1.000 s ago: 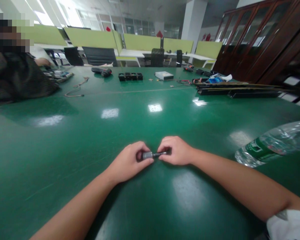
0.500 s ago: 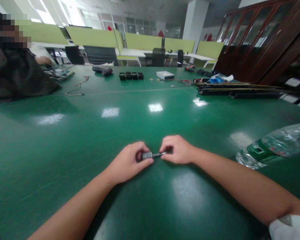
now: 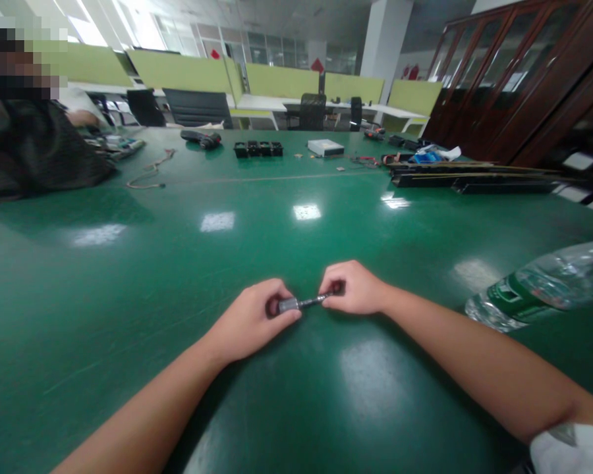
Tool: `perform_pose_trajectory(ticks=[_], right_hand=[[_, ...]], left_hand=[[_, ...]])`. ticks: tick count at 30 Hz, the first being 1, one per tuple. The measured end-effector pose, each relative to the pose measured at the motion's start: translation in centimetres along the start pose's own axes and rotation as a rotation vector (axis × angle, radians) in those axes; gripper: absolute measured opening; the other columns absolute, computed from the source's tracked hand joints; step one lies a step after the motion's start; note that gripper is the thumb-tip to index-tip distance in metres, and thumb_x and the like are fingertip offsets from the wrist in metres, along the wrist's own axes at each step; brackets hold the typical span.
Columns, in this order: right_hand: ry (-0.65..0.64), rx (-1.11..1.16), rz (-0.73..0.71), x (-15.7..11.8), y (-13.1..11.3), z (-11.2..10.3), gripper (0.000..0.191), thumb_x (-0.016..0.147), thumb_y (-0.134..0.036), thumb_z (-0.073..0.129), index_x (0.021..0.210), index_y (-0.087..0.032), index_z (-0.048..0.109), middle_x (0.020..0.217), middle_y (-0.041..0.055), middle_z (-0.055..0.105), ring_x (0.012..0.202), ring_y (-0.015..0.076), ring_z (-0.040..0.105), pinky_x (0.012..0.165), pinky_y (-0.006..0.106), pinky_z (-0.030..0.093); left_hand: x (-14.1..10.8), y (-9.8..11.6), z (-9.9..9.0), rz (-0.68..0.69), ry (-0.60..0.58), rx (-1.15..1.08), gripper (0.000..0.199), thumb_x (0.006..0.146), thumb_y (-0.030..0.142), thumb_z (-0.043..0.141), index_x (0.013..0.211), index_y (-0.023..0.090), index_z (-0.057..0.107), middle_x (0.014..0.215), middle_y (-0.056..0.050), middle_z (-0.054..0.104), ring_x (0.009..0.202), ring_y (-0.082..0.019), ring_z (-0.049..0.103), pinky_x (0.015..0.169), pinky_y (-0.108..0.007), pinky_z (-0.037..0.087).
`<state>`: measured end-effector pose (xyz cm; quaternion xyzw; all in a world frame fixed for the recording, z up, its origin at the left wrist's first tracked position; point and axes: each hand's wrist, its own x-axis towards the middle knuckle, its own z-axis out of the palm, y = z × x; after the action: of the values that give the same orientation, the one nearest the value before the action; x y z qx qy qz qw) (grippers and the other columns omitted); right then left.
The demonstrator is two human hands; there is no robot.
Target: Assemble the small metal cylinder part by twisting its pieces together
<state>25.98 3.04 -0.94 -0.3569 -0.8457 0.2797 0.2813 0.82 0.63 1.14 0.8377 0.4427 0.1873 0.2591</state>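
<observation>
Low over the green table (image 3: 296,395), my left hand (image 3: 250,320) is closed around the grey cylindrical end of a small screwdriver-like tool (image 3: 288,304). A thin dark rod (image 3: 310,301) runs from that end toward the right, tilted slightly up. My right hand (image 3: 358,288) pinches the rod's far tip between thumb and fingers. Something dark inside the curl of the right fingers is too small to make out. Both hands are a short way apart, joined only by the tool.
At the right lies a clear plastic bottle (image 3: 528,289) with a green label. Farther back are black strips (image 3: 474,178), a white box (image 3: 325,148), black fan-like blocks (image 3: 258,149) and a cable (image 3: 151,172). A person in dark clothing (image 3: 34,151) sits at the far left.
My right hand has shifted slightly up and away, so the rod tilts more and shows a little more length. My left hand has barely moved, still around the grey end.
</observation>
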Motion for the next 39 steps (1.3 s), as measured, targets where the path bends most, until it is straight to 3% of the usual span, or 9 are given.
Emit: perform_pose_trajectory(ticks=[5,13,19,23,29,39], right_hand=[[0.046,-0.030,0.064,0.0,0.5,-0.5,0.007,0.068,-0.009,0.071,0.073,-0.015,0.069,0.072,-0.0001,0.064,0.062,0.0096,0.054,0.059,0.021,0.041],[0.013,-0.014,0.038,-0.1,0.4,-0.5,0.006,0.069,-0.010,0.072,0.073,-0.015,0.070,0.071,-0.0001,0.064,0.061,0.0097,0.054,0.058,0.021,0.041],[-0.011,-0.010,-0.092,0.1,-0.5,0.6,0.013,0.076,-0.024,0.077,0.087,-0.017,0.075,0.083,0.0041,0.070,0.078,0.0150,0.062,0.073,0.026,0.048],[-0.020,-0.016,-0.104,0.0,-1.3,1.3,0.023,0.075,-0.019,0.077,0.098,-0.018,0.074,0.085,0.0034,0.071,0.079,0.0153,0.062,0.075,0.027,0.049],[-0.015,-0.031,-0.102,0.0,-1.4,1.2,0.019,0.078,-0.016,0.072,0.097,-0.017,0.074,0.085,0.0036,0.071,0.080,0.0153,0.062,0.075,0.026,0.048],[-0.020,-0.076,-0.155,0.0,-1.5,1.5,0.020,0.080,-0.016,0.070,0.100,-0.016,0.073,0.091,0.0058,0.073,0.085,0.0179,0.063,0.080,0.029,0.048]], left_hand=[[0.0,-0.1,0.1,-0.014,0.003,-0.009,0.027,0.086,0.046,0.063,0.087,0.019,0.064,0.073,0.000,0.063,0.065,-0.016,0.058,0.060,-0.026,0.043],[0.0,0.0,0.1,-0.010,0.003,-0.021,0.027,0.086,0.046,0.063,0.088,0.019,0.064,0.074,0.000,0.064,0.065,-0.016,0.058,0.060,-0.025,0.043],[0.0,-0.3,0.3,0.016,0.034,-0.037,0.024,0.082,0.042,0.067,0.091,0.019,0.065,0.074,0.000,0.061,0.065,-0.016,0.056,0.061,-0.026,0.043],[0.0,-0.6,0.4,0.056,0.040,-0.058,0.026,0.077,0.038,0.073,0.093,0.019,0.066,0.078,0.000,0.061,0.068,-0.016,0.056,0.062,-0.026,0.043],[-0.1,-0.2,0.2,0.036,0.023,-0.061,0.025,0.088,0.043,0.062,0.095,0.019,0.066,0.075,0.000,0.061,0.066,-0.015,0.056,0.062,-0.026,0.043],[0.0,-0.3,0.3,0.030,0.022,-0.020,0.024,0.082,0.040,0.069,0.093,0.019,0.067,0.071,0.001,0.060,0.064,-0.015,0.056,0.059,-0.026,0.041]])
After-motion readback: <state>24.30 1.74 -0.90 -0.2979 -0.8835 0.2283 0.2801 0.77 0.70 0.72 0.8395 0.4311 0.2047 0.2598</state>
